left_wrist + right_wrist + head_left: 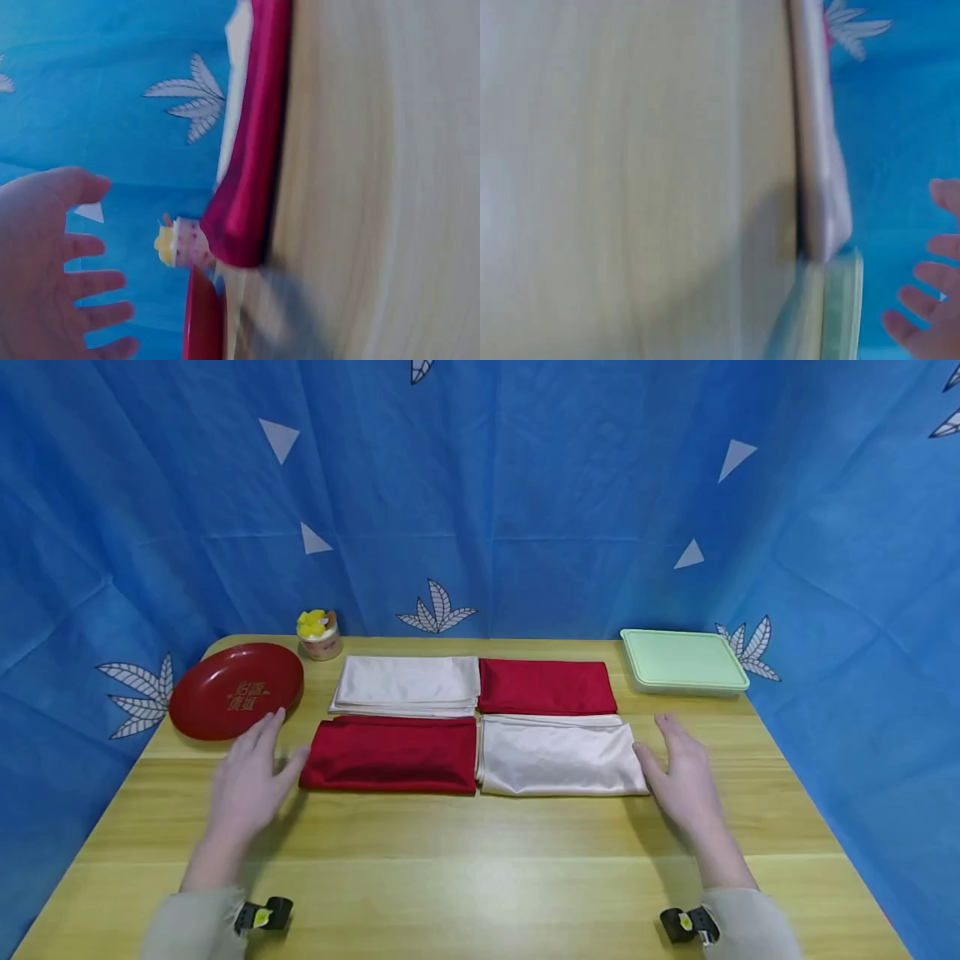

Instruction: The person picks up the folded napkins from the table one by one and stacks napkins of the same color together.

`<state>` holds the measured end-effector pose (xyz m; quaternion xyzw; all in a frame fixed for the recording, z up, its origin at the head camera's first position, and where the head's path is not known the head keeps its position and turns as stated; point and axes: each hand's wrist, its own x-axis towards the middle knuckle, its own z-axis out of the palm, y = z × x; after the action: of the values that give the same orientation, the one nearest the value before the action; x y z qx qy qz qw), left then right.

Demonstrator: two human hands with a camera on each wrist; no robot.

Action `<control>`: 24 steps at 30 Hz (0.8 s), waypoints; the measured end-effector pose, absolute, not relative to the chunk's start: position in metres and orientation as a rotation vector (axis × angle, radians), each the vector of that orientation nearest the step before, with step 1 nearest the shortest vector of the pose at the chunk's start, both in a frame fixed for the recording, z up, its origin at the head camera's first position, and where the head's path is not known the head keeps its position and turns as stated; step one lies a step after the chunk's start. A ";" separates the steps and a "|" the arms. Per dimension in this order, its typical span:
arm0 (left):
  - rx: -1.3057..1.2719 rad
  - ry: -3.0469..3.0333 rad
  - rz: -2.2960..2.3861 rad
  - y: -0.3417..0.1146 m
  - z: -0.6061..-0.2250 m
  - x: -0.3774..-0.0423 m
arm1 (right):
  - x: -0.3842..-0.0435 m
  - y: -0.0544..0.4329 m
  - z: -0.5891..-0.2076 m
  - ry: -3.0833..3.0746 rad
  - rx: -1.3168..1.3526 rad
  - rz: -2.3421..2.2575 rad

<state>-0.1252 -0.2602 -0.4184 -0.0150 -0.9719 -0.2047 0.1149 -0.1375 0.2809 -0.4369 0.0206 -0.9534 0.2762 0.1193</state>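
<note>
Four folded satin cloths lie in a two-by-two block on the wooden table: a white cloth (408, 681) back left, a red cloth (547, 687) back right, a red cloth (393, 756) front left and a white cloth (564, 758) front right. My left hand (251, 781), fingers spread and holding nothing, is at the outer end of the front red cloth. On the other side my right hand (684, 777) has its fingers extended, thumb close to the end of the front white cloth. Both wrist views show the hands with nothing in them.
A red oval plate (213, 689) with gold characters sits at the back left, beside a small cup (322, 639) topped with a yellow flower. At the back right is a container with a pale green lid (684, 660). A blue curtain (480, 502) hangs behind the table.
</note>
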 end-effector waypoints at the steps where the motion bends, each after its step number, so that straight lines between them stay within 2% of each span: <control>1: -0.035 -2.842 -0.662 -0.259 -0.418 -0.124 | -0.137 0.276 -0.437 -2.772 0.068 0.873; 13: 0.083 -2.754 -1.346 -0.249 -0.424 -0.117 | -0.141 0.184 -0.437 -2.621 0.132 1.710; 20: 0.148 -2.781 -1.394 -0.246 -0.432 -0.116 | -0.148 0.127 -0.444 -2.568 0.275 1.994; 24: 0.173 -2.842 -1.389 -0.243 -0.435 -0.119 | -0.153 0.107 -0.448 -2.631 0.313 1.952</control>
<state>-0.1193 -0.2434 -0.4353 0.0545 -0.8971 -0.4383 -0.0132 -0.1527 0.1068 -0.4483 0.0948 -0.7973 0.5913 -0.0747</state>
